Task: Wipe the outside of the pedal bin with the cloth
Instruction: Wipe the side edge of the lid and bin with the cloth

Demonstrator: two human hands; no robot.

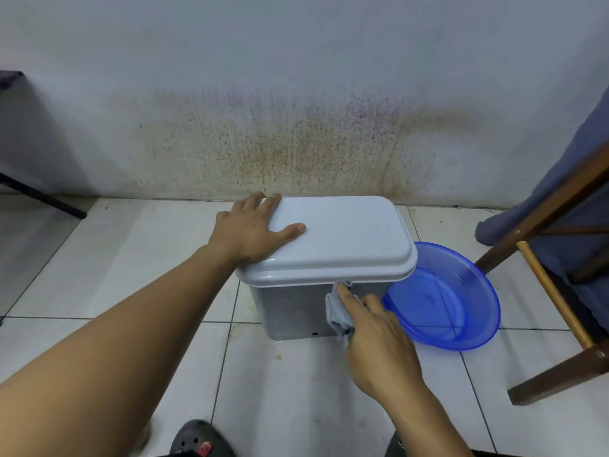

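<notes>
A grey rectangular pedal bin with a pale closed lid stands on the tiled floor close to the wall. My left hand lies flat on the lid's left end, fingers spread, thumb pointing right. My right hand presses a small grey cloth against the bin's near side, just under the lid's rim toward the right corner. The forefinger points up along the cloth. The bin's far side and right side are hidden.
A blue translucent basin sits on the floor touching the bin's right. A wooden chair frame with blue fabric stands at the right. A dark table leg slants at the left. The stained wall is right behind. My dark shoe shows below.
</notes>
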